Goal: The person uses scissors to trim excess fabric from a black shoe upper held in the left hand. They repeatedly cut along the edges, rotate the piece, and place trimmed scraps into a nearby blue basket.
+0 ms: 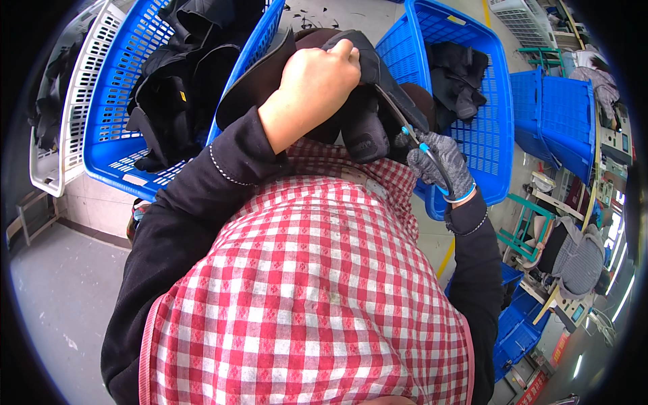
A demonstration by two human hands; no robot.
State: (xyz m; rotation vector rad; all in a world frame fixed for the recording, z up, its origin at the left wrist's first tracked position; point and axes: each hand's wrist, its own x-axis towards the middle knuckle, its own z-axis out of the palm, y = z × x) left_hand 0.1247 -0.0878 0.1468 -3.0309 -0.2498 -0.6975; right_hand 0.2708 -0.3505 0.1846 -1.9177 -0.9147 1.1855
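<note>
Ok, blk flap [361,120] w/ blurry label [364,145]

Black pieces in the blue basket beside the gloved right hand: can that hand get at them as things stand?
Probably, though not empty-handed: the right hand appears close to the blue basket, and nothing visible covers the black pieces, but the hand grips a scissors-like tool that may need setting down first.

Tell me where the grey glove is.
In the head view, the grey glove is right of centre, on the right hand, below black pieces in a blue basket.
</note>
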